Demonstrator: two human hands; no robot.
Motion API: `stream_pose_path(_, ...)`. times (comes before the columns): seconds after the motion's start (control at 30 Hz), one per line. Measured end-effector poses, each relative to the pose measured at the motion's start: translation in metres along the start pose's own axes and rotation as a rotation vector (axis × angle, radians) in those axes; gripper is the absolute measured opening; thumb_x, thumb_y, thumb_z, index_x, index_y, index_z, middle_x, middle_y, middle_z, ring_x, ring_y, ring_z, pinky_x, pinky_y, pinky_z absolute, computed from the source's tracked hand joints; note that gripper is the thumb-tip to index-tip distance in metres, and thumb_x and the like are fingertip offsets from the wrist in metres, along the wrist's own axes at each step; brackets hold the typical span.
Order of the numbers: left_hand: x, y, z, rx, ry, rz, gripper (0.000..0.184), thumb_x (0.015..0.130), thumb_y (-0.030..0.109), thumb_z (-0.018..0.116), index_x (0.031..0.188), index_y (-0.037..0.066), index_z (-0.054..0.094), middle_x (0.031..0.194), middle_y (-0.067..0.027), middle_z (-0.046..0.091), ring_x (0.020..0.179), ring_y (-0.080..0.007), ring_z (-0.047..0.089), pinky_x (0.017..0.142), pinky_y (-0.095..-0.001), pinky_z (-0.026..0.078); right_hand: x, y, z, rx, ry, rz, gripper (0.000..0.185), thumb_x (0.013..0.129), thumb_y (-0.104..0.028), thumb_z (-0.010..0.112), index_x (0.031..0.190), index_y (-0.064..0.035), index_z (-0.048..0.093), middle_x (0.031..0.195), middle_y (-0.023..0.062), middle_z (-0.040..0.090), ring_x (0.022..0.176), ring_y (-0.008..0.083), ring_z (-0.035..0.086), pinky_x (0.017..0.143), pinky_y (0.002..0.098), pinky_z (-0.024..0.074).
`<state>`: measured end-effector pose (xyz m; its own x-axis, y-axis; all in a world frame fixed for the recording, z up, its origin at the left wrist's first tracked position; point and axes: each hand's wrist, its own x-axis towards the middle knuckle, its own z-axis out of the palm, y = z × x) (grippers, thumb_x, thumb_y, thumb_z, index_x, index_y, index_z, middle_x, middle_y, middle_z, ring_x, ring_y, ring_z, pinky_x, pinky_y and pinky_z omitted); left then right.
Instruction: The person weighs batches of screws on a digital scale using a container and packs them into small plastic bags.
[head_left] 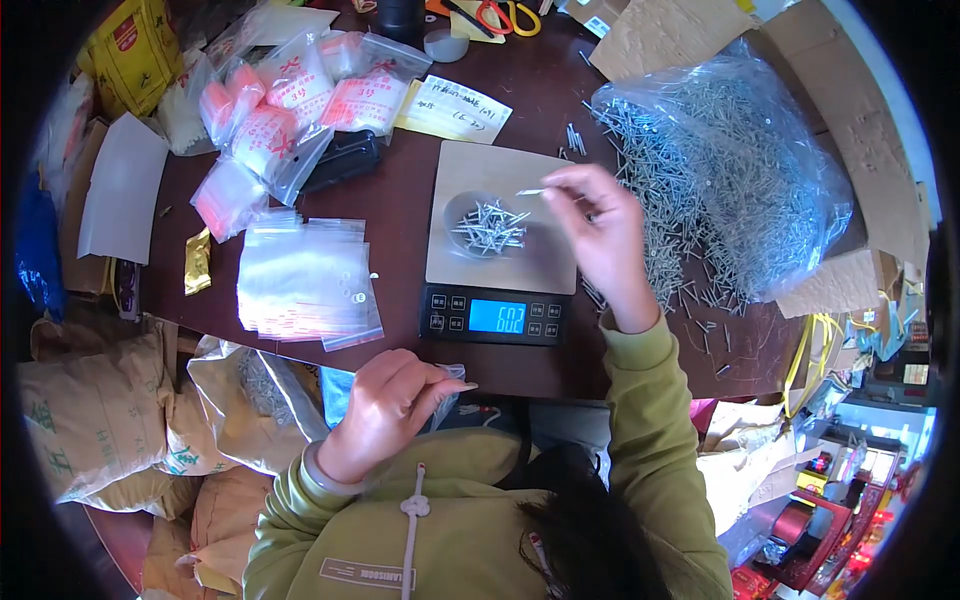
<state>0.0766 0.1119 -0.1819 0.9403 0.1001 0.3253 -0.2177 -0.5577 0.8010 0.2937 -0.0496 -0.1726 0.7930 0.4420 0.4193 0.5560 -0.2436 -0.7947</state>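
My right hand (605, 235) hovers above the right side of a kitchen-style digital scale (545, 265), its thumb and forefinger pinching a thin silver nail (530, 192). On the scale's plate sits a small clear round bowl (455, 243) holding a heap of similar nails (492, 228). The blue display (500, 317) is lit and seems to read 60.2. At the table's front edge, my left hand (392, 400) is closed, thumb against forefinger, on what looks like a clear plastic bag (450, 408), mostly hidden behind the fingers.
A stack of clear zip bags (300, 275) lies left of the scale. Behind it are filled bags with red print (300, 85) and a yellow note (457, 110). A large plastic bag (740, 160) spills loose nails on the right. Cardboard (860, 110) borders it; paper sacks (95, 415) stand lower left.
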Motion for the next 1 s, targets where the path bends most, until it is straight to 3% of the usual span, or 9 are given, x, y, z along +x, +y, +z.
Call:
stream_pose_path(0.03, 0.0, 0.0, -0.001, 0.002, -0.002, -0.003, 0.016, 0.071, 0.006, 0.078, 0.075, 0.002, 0.063, 0.064, -0.0082, 0.057, 0.056, -0.0253, 0.055, 0.051, -0.0352, 0.043, 0.0, 0.005, -0.006, 0.024, 0.087, 0.073, 0.014, 0.08, 0.001, 0.068, 0.092, -0.0038, 0.065, 0.086, 0.0071, 0.067, 0.072, 0.0138, 0.063, 0.062, 0.0246, 0.0476)
stream_pose_path(0.13, 0.0, -0.002, 0.001, 0.01, -0.003, 0.01, 0.016, 0.071, 0.006, 0.078, 0.075, 0.002, 0.063, 0.064, -0.0082, 0.057, 0.056, -0.0254, 0.055, 0.051, -0.0352, 0.043, 0.005, 0.004, -0.028, -0.523, 0.229, -0.145, 0.011, 0.082, -0.005, 0.066, 0.093, -0.004, 0.063, 0.084, 0.0135, 0.061, 0.079, 0.027, 0.06, 0.07, 0.036, 0.0477)
stream_pose_path(0.27, 0.002, -0.001, 0.007, 0.011, -0.024, 0.052, 0.017, 0.071, 0.007, 0.079, 0.075, 0.002, 0.063, 0.064, -0.0081, 0.056, 0.056, -0.0254, 0.054, 0.051, -0.035, 0.043, -0.007, 0.003, -0.007, -0.413, -0.084, -0.015, 0.022, 0.087, -0.024, 0.063, 0.09, -0.0023, 0.063, 0.084, 0.0164, 0.06, 0.08, 0.0328, 0.06, 0.07, 0.0393, 0.0474)
stream_pose_path(0.37, 0.002, 0.001, 0.006, 0.033, -0.036, 0.044, 0.017, 0.07, 0.007, 0.079, 0.074, 0.002, 0.063, 0.063, -0.008, 0.056, 0.055, -0.0255, 0.054, 0.051, -0.035, 0.043, -0.011, -0.001, 0.012, -0.43, -0.188, 0.047, 0.017, 0.083, -0.019, 0.067, 0.08, -0.0026, 0.066, 0.076, 0.013, 0.061, 0.067, 0.0309, 0.061, 0.061, 0.0389, 0.048)
stream_pose_path(0.47, 0.0, -0.002, 0.003, 0.05, -0.019, 0.047, 0.018, 0.07, 0.009, 0.08, 0.078, 0.004, 0.065, 0.063, -0.0068, 0.058, 0.053, -0.0217, 0.055, 0.049, -0.0319, 0.042, -0.009, -0.005, 0.013, -0.365, -0.14, 0.004, 0.01, 0.084, -0.012, 0.068, 0.086, -0.0016, 0.067, 0.076, 0.0103, 0.062, 0.063, 0.0216, 0.061, 0.059, 0.0313, 0.0467)
stream_pose_path(0.7, 0.002, -0.001, 0.008, -0.004, -0.036, 0.051, 0.018, 0.071, 0.008, 0.079, 0.08, 0.003, 0.065, 0.066, -0.0081, 0.06, 0.054, -0.0231, 0.056, 0.05, -0.0327, 0.044, -0.007, -0.012, -0.005, -0.199, 0.021, -0.145, 0.006, 0.081, -0.006, 0.069, 0.084, -0.0037, 0.065, 0.077, 0.0087, 0.063, 0.066, 0.0235, 0.061, 0.061, 0.032, 0.0475)
stream_pose_path(0.8, 0.003, 0.004, 0.005, -0.047, -0.046, 0.035, 0.017, 0.072, 0.007, 0.077, 0.081, 0.001, 0.064, 0.067, -0.0093, 0.06, 0.056, -0.0249, 0.057, 0.051, -0.0339, 0.046, -0.014, -0.004, -0.027, -0.223, 0.104, -0.038, 0.008, 0.082, -0.006, 0.067, 0.089, -0.0023, 0.063, 0.08, 0.0083, 0.063, 0.07, 0.0205, 0.061, 0.065, 0.0307, 0.0476)
stream_pose_path(0.9, 0.001, 0.006, 0.0, -0.119, -0.067, -0.032, 0.018, 0.073, 0.007, 0.077, 0.084, 0.001, 0.065, 0.069, -0.0095, 0.061, 0.057, -0.024, 0.058, 0.051, -0.0328, 0.046, -0.022, 0.006, -0.055, -0.563, 0.223, -0.161, 0.013, 0.083, -0.005, 0.065, 0.095, -0.0016, 0.062, 0.087, 0.0092, 0.064, 0.076, 0.0181, 0.061, 0.068, 0.0299, 0.0475)
stream_pose_path(1.0, 0.002, 0.011, 0.0, -0.257, -0.135, -0.071, 0.019, 0.073, 0.007, 0.077, 0.086, 0.001, 0.066, 0.071, -0.0093, 0.062, 0.057, -0.0226, 0.058, 0.051, -0.0319, 0.046, -0.049, -0.015, -0.049, -0.341, 0.042, -0.027, 0.016, 0.085, -0.007, 0.064, 0.1, -0.002, 0.06, 0.093, 0.0109, 0.063, 0.08, 0.0195, 0.061, 0.071, 0.0307, 0.0474)
